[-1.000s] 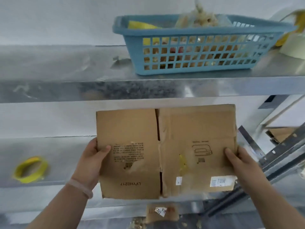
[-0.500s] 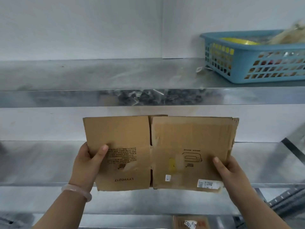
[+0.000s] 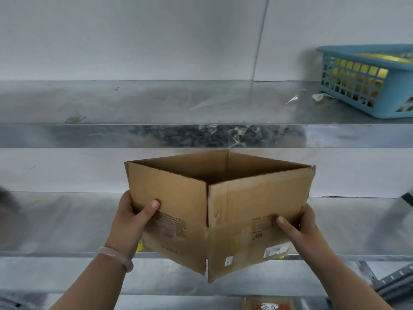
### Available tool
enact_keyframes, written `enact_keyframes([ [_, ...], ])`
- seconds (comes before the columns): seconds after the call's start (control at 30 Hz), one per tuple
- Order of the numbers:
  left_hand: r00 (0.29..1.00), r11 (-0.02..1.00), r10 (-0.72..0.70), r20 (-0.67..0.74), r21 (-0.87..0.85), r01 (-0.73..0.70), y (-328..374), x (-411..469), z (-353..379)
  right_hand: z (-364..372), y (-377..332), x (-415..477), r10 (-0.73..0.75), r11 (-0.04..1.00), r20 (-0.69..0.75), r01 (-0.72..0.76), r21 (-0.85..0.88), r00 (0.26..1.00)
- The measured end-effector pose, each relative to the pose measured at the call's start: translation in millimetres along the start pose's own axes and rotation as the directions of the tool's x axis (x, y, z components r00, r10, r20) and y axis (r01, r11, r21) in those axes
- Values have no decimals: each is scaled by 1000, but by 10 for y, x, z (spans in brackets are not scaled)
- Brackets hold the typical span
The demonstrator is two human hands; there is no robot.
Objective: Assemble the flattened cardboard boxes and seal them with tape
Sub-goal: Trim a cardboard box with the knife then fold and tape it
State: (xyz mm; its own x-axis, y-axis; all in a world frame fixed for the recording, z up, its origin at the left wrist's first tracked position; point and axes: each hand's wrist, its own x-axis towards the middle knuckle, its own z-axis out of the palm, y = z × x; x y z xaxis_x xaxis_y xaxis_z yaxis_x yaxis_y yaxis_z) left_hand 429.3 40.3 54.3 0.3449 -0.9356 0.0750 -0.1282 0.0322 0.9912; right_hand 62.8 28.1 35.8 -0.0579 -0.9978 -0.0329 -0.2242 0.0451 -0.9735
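Observation:
A brown cardboard box (image 3: pixel 225 211) hangs in the air in front of the metal shelves, opened into a square tube with one corner toward me. Its top is open and I look down into the dark inside. Printed text and white labels mark its two near sides. My left hand (image 3: pixel 134 217) grips the left corner, thumb on the front face. My right hand (image 3: pixel 300 227) grips the right corner the same way. No tape roll shows in this view.
Steel shelves run across the view, an upper shelf (image 3: pixel 156 135) and a lower shelf (image 3: pixel 55 253). A blue plastic basket (image 3: pixel 366 86) with yellow contents stands at the upper right. Another piece of cardboard (image 3: pixel 268 304) lies below, at the bottom edge.
The flat cardboard has been pushed open into a box shape between my hands. My view has swung left, so the blue basket has slid toward the right edge.

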Motion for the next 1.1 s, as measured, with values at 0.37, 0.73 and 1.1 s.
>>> enact_keyframes([
  [0.37,992,994,75,99,75,-83,-35,-189,-32,270,-71,36,-66,973,28,70,-219,997],
  [0.73,983,953,171,69,242,-183,-214,-672,125,625,-218,-272,-243,952,-27,233,-198,970],
  [1.1,995,994,97,19,52,-98,-106,-502,75,390,-457,77,-165,983,-18,166,78,986],
])
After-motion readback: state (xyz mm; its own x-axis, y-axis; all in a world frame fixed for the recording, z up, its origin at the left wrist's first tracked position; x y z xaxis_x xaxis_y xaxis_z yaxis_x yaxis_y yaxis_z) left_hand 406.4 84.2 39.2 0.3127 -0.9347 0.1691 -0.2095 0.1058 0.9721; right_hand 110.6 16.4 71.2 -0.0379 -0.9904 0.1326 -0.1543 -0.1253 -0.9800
